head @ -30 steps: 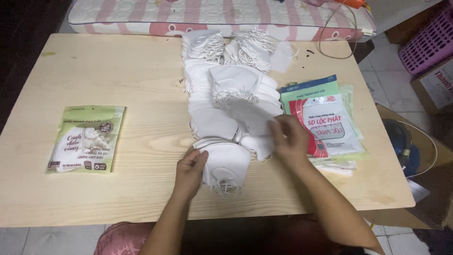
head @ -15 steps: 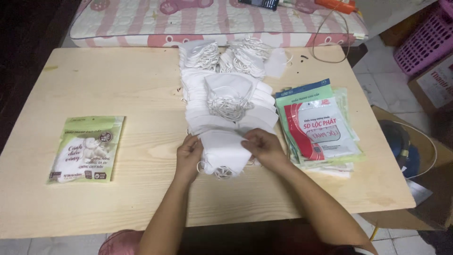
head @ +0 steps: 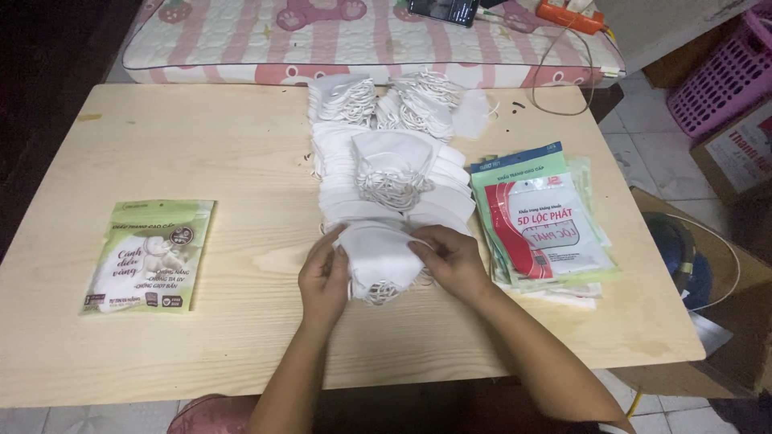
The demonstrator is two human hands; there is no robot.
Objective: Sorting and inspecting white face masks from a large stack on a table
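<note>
Head view: a small stack of white face masks point(head: 378, 259) is held between both hands over a pale wooden table point(head: 241, 145). The stack is gripped at its left edge by the left hand point(head: 323, 277), fingers curled around it, and pinched at its right edge by the right hand point(head: 452, 259), thumb on top. The masks are seen to be soft, matte and folded flat, with rounded outlines and thin white ear loops bunched at the lower edge.

Just beyond the hands, a long heap of loose masks point(head: 386, 161) is spread, smooth cloth layered with tangled elastic loops. To the right of the right hand, a pile of glossy plastic packets point(head: 547, 225) is laid, flat and rectangular, printed in red, white and green. Well to the left of the left hand, a single green packet point(head: 150, 255) is set flat, shiny, with a pale picture on it. Beyond the table's far edge, a padded pink-and-white striped mat point(head: 241, 40) is seen.
</note>
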